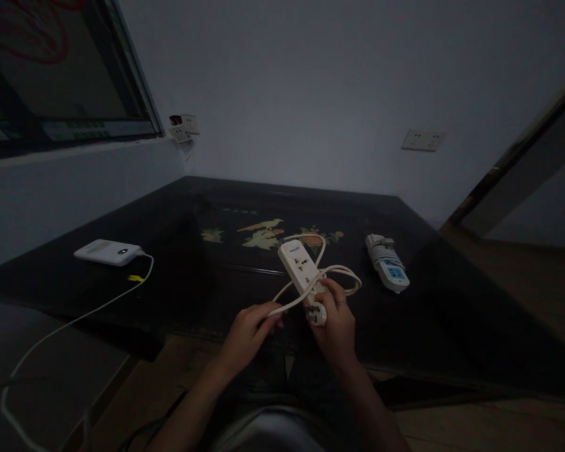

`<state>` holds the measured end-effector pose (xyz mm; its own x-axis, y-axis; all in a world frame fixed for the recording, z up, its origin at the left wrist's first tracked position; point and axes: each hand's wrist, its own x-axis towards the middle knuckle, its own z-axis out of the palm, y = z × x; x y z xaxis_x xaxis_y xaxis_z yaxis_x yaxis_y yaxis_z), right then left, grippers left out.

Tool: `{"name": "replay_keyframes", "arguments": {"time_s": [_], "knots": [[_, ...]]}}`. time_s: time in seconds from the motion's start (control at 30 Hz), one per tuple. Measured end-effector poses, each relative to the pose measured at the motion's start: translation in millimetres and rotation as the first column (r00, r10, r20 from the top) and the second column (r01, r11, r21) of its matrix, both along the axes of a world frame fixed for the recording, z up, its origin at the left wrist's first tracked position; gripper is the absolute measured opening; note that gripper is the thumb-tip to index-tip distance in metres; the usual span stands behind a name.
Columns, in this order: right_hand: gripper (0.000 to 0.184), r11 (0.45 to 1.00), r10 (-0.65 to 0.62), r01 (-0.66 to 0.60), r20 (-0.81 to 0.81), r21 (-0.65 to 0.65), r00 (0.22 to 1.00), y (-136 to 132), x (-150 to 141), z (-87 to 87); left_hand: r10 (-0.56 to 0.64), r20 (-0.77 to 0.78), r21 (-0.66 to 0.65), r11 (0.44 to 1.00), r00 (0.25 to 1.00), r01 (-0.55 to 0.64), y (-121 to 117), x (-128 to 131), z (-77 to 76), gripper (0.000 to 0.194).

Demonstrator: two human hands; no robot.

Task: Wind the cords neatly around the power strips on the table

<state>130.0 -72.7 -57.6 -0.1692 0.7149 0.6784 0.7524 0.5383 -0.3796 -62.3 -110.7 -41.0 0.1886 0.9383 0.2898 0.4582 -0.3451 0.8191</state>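
Observation:
A white power strip (297, 258) is held up over the near part of the dark table, tilted, with its sockets facing up. My right hand (335, 320) is closed around its near end, and a plug (317, 314) shows between the fingers there. The strip's white cord (343, 270) loops across its body and out to the right. My left hand (252, 333) pinches the cord between thumb and fingers, just left of the strip. Part of the strip's near end is hidden by the cord and my right hand.
Right of my hands lies a second power strip (388, 263), its cord wound round it. A white power bank (108, 252) with a cable (75, 319) sits at the left, beside a yellow tag (135, 278). Wall sockets (424, 140) are above the dark table (433, 320).

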Motion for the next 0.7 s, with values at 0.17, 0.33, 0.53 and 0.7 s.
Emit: {"name": "replay_keyframes", "arguments": {"time_s": [0.17, 0.33, 0.53, 0.7], "knots": [[0.008, 0.999, -0.014, 0.012, 0.092, 0.03, 0.996, 2, 1, -0.7, 0.102, -0.029, 0.046, 0.994, 0.994, -0.1, 1, -15, 7.1, 0.024], [0.006, 0.999, -0.03, 0.028, 0.147, 0.017, 0.989, 4, -4, -1.0, 0.136, -0.006, 0.037, 0.99, 0.991, -0.136, -2, -25, 19.1, 0.023], [0.005, 0.999, -0.034, 0.038, 0.172, -0.022, 0.984, 8, -6, 0.9, 0.21, 0.002, -0.065, 0.976, 0.978, -0.209, -17, -37, 28.1, 0.022], [0.008, 0.998, -0.018, 0.025, 0.15, -0.048, 0.989, 8, -7, -1.5, 0.207, 0.041, -0.213, 0.958, 0.977, -0.194, -32, -51, 39.0, 0.025]]}}
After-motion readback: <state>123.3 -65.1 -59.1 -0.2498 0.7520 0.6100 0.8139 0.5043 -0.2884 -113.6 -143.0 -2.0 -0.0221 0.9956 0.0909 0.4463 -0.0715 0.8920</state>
